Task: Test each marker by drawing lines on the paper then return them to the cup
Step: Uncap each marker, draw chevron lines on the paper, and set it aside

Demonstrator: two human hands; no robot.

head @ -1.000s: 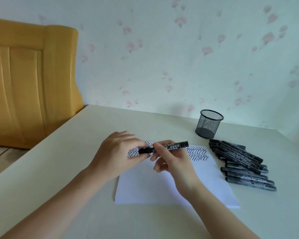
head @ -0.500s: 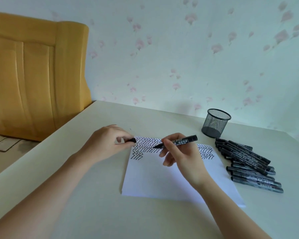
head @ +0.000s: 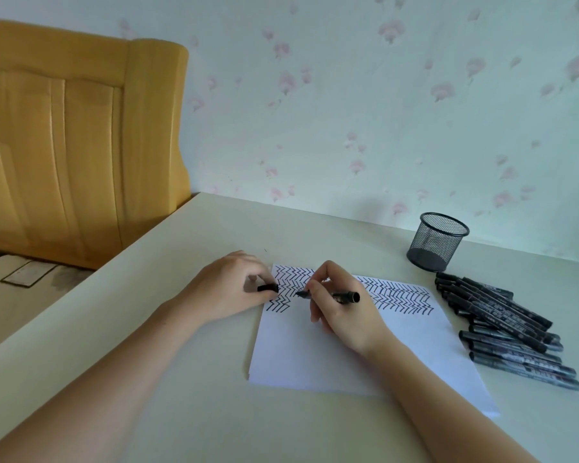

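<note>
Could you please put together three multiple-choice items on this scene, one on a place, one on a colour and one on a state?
1. Where does the pile of markers lie?
A. inside the cup
B. on the table right of the paper
C. on the chair

2. What colour is the mesh cup?
A. black
B. red
C. white

3. What state is the marker in the right hand in?
A. capped
B. uncapped, tip at the paper
C. lying loose on the table

Answers:
1 B, the pile lies beside the paper.
2 A, its mesh is dark.
3 B, the left hand holds the cap.
</note>
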